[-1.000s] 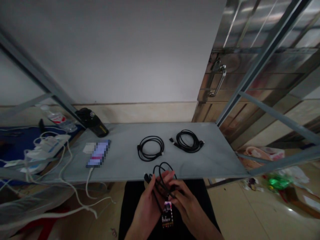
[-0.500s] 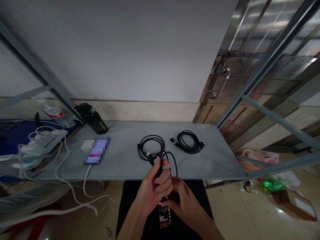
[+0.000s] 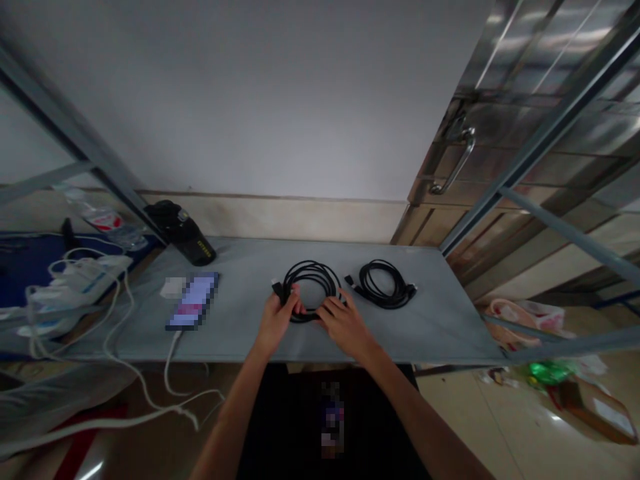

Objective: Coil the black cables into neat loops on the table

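A black cable lies in round loops over the grey tabletop. My left hand pinches the left side of the coil, close to a plug that points up and left. On the coil's right side, my right hand has its fingers closed around the loops. To the right, apart from my hands, rests a second coiled black cable with its plugs at the left and right.
At the left are a phone with a white cord, a black bottle, a clear plastic bottle and a white power strip. Metal posts rise beside the table. A cardboard box sits on the floor.
Both hands have moved from my lap up and forward to the tabletop. They have spread to either side of the near coil, which now has its loops gathered together.
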`<state>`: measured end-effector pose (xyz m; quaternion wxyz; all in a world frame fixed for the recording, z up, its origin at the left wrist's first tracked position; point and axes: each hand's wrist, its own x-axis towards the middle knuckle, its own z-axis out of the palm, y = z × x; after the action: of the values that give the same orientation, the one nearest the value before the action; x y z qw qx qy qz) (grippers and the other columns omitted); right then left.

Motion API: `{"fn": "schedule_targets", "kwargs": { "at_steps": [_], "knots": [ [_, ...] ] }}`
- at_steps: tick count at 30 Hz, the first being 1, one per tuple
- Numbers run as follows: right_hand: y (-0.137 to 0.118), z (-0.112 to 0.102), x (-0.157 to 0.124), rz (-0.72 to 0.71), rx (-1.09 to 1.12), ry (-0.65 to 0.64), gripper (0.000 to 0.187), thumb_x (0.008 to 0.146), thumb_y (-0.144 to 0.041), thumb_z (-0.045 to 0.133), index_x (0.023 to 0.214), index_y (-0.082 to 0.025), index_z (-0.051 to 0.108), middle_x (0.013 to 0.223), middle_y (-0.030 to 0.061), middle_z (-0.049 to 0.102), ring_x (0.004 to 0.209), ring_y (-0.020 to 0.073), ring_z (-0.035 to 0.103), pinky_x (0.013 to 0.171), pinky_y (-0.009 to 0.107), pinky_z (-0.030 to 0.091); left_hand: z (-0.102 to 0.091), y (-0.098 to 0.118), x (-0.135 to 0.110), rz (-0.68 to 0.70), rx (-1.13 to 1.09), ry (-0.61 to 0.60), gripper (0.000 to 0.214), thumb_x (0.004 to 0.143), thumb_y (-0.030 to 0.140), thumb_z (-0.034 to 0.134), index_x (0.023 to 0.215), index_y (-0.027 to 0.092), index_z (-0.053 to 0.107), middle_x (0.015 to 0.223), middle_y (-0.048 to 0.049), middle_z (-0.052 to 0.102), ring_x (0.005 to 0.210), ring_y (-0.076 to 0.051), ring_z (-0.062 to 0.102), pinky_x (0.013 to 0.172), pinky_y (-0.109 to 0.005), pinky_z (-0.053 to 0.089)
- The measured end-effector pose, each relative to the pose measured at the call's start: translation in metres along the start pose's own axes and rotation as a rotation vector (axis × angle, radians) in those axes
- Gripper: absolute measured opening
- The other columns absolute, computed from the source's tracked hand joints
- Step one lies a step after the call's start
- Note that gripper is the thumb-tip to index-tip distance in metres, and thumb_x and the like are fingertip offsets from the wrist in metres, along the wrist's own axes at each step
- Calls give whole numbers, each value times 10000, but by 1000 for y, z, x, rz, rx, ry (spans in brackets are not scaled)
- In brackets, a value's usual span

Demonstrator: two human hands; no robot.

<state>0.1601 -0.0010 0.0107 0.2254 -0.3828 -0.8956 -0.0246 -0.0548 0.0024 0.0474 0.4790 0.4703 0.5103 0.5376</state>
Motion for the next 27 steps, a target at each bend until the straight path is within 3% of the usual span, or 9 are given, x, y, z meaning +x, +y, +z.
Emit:
{"fn": "schedule_targets", "kwargs": {
  "at_steps": [4, 7, 12, 15, 18, 20, 24, 27],
  "knots": [
    [9, 24, -2, 4, 51, -9, 125, 1105, -250, 785, 1228, -242, 765, 1166, 60, 771, 1239, 253, 701, 1343, 557, 452, -22, -37, 17, 167, 459, 127, 469, 1029, 657, 662, 1052, 197, 753, 952, -106, 788, 935, -318, 743, 936, -484, 596],
    [11, 34, -8, 15, 117, 26, 205, 1092, -158, 748, 1279, -241, 768, 1226, 71, 763, 1261, 247, 687, 1337, 533, 459, -30, -58, 18, 312, 684, 179, 415, 1094, 565, 577, 1124, 188, 748, 1163, -181, 802, 1182, -396, 716, 1147, -621, 529],
    [13, 39, -10, 76, 149, 133, 261, 1050, -103, 757, 1272, -236, 784, 1382, 131, 713, 1388, 292, 645, 1272, 559, 526, -33, -75, 18, 400, 820, 259, 477, 1117, 541, 589, 1348, 130, 658, 1304, -242, 720, 1304, -445, 663, 1218, -713, 476],
    [14, 39, -8, 132, 141, 175, 340, 1028, -103, 778, 1336, -245, 767, 1535, 167, 646, 1539, 355, 565, 1279, 626, 525, -30, -75, 16, 414, 828, 325, 679, 1112, 554, 641, 1590, 90, 510, 1518, -298, 623, 1476, -461, 584, 1288, -713, 437],
    [16, 39, -7, 192, 196, 154, 452, 1021, -110, 765, 1451, -238, 712, 1611, 186, 596, 1589, 374, 530, 1297, 646, 532, -24, -66, 10, 485, 871, 388, 891, 1078, 533, 732, 1750, 89, 351, 1758, -337, 431, 1675, -488, 400, 1369, -723, 345],
    [18, 41, -7, 217, 261, 154, 510, 1013, -102, 743, 1499, -243, 679, 1623, 182, 582, 1596, 366, 528, 1307, 631, 543, -19, -59, 5, 563, 898, 258, 729, 1113, 438, 692, 1739, 164, 437, 1769, -270, 487, 1694, -453, 412, 1391, -702, 328],
    [21, 45, -7, 276, 355, 222, 548, 992, -87, 734, 1510, -244, 643, 1576, 181, 587, 1534, 354, 565, 1290, 628, 567, -13, -55, -1, 668, 922, -222, 378, 1155, 342, 636, 1518, 274, 717, 1484, -140, 782, 1422, -368, 701, 1244, -577, 523],
    [22, 46, -7, 314, 385, 228, 554, 976, -96, 760, 1493, -244, 628, 1552, 178, 590, 1493, 350, 577, 1277, 621, 575, -13, -60, 1, 644, 932, -270, 348, 1137, 407, 712, 1449, 268, 773, 1380, -137, 826, 1260, -360, 771, 1142, -549, 574]
  ]
}}
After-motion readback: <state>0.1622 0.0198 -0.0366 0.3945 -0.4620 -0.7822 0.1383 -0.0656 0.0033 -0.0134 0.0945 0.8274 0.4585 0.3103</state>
